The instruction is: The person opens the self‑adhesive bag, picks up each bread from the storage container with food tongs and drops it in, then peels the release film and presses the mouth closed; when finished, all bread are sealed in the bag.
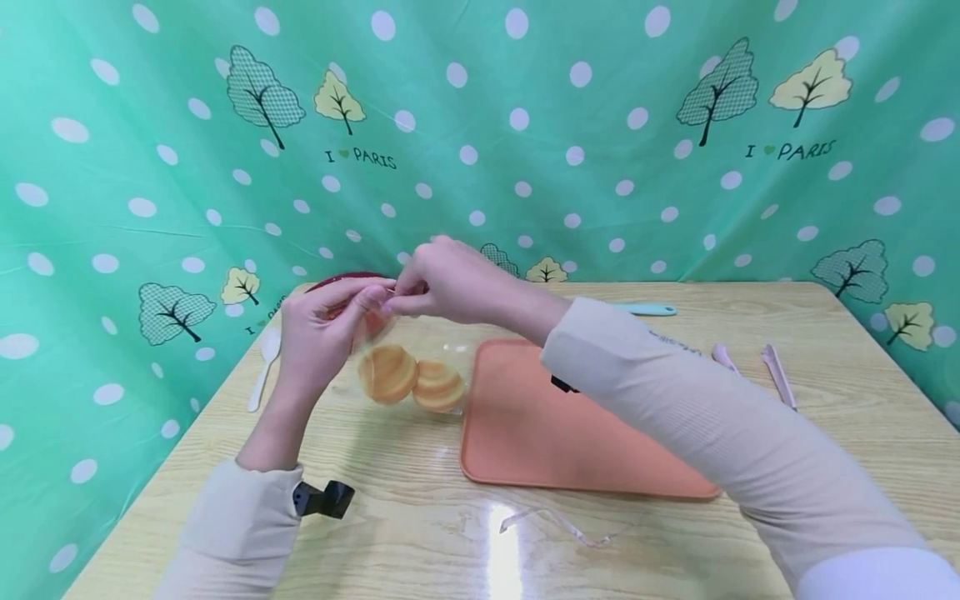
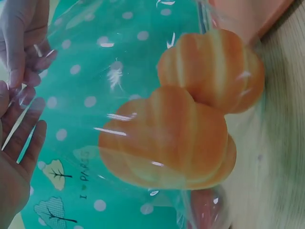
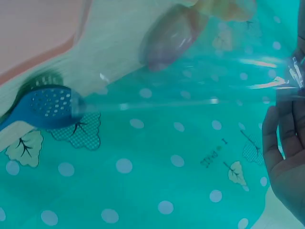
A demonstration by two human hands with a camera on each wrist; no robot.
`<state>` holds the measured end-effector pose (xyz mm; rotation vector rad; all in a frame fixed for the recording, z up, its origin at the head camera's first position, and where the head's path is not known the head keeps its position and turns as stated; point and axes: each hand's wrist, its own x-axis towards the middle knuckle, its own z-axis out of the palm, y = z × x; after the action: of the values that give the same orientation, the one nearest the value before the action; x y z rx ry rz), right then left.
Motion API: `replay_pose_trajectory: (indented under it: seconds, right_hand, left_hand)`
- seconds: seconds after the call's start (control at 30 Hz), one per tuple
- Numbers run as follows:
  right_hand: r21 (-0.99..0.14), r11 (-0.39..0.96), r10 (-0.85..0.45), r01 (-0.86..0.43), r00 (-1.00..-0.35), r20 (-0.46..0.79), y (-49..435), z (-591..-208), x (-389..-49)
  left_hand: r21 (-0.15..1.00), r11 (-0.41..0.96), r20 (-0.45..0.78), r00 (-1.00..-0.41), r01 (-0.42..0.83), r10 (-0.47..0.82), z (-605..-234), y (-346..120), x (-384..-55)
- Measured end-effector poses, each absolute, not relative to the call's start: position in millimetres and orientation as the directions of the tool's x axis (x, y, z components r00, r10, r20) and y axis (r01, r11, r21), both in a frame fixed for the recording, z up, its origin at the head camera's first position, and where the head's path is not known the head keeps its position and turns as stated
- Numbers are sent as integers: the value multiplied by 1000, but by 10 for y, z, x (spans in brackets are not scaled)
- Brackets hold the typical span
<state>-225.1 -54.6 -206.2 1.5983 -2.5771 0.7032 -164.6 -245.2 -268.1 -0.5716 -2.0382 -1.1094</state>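
Observation:
A clear plastic bag [image 2: 114,76] hangs from both hands over the left part of the table. Inside are several striped golden bread rolls [image 2: 164,138], seen low in the bag beside the tray in the head view. My left hand [image 1: 318,329] pinches the bag's upper edge between thumb and fingers. Close against it, fingertips almost meeting, my right hand [image 1: 461,279] pinches the gathered edge too. In the left wrist view both hands stand at the left edge, with the film stretched away from the fingertips.
An orange tray [image 1: 585,433] lies mid-table, partly under my right sleeve. Behind the left hand stands a dark red rounded thing [image 1: 341,281]. Around lie a white spoon [image 1: 266,362], a blue slotted turner [image 3: 52,105], pale purple tongs [image 1: 780,375] and a thin clear strip [image 1: 558,522].

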Motion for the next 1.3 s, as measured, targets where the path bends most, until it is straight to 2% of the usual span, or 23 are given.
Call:
replay_pose_trajectory:
  seconds: [0.33, 0.6, 0.77, 0.97, 1.17, 1.3]
  right_hand:
    - [-432, 402, -849, -807, -505, 154, -298, -2121, -2325]
    - [-464, 397, -848, -792, -509, 145, -110, -2244, -2375]
    - [-487, 423, -829, -764, -544, 134, 55, -2389, -2416]
    - [-554, 433, -805, -711, -582, 117, 166, -2599, -2426]
    - [-514, 442, -800, -735, -582, 144, 208, -2697, -2418]
    - [-500, 430, -803, -752, -572, 169, 226, -2707, -2399]
  left_hand:
    - [512, 507, 787, -615, 694, 48, -2597, -2410, -1632]
    - [522, 525, 787, -617, 672, 8, -2574, -2454, -1636]
    - [553, 544, 776, -628, 631, -59, -2567, -2556, -1609]
    - [545, 569, 768, -638, 615, -46, -2636, -2584, -1605]
    - [535, 548, 766, -642, 643, 6, -2646, -2545, -1634]
    - [510, 560, 782, -623, 654, 16, -2643, -2522, -1650]
